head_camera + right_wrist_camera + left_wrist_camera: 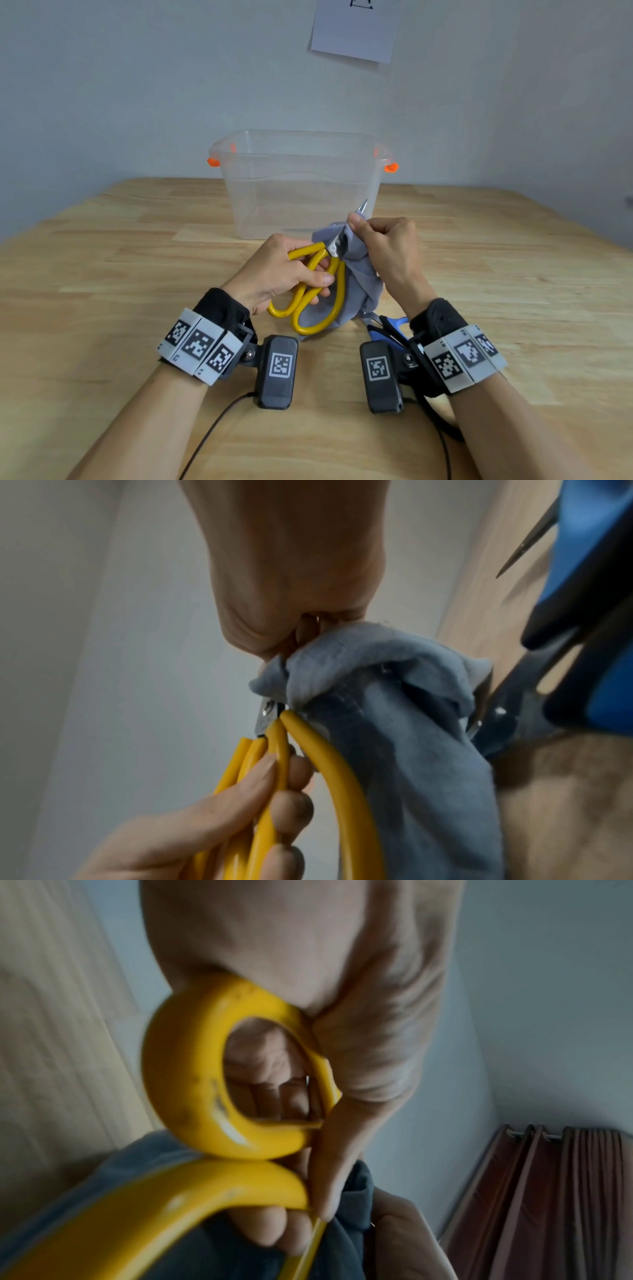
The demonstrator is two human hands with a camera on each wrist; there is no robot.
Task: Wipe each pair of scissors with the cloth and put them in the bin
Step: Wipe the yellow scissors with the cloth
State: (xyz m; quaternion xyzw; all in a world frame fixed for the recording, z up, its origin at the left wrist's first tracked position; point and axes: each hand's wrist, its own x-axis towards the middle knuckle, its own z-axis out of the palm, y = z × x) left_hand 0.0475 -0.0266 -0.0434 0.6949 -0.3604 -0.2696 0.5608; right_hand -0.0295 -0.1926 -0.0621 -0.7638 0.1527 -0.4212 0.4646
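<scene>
Wiping the yellow scissors [310,287] with the grey cloth [356,270] above the desk [137,274].

My left hand [284,270] grips the yellow loop handles, fingers curled through them; my right hand [387,246] pinches the cloth around the blades, only the tip poking out. The cloth hangs down towards the desk's near edge. Blue scissors [388,329] lie under my right wrist. The clear bin [298,181] stands by the far edge.

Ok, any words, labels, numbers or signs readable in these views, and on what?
No readable words or numbers.
White paper sheet on the wall: a black line drawing, cut off at the frame's top.
Grey wristband tags and black wrist camera housings: square black-and-white coded markers; small marks beside them too tiny to read.
</scene>
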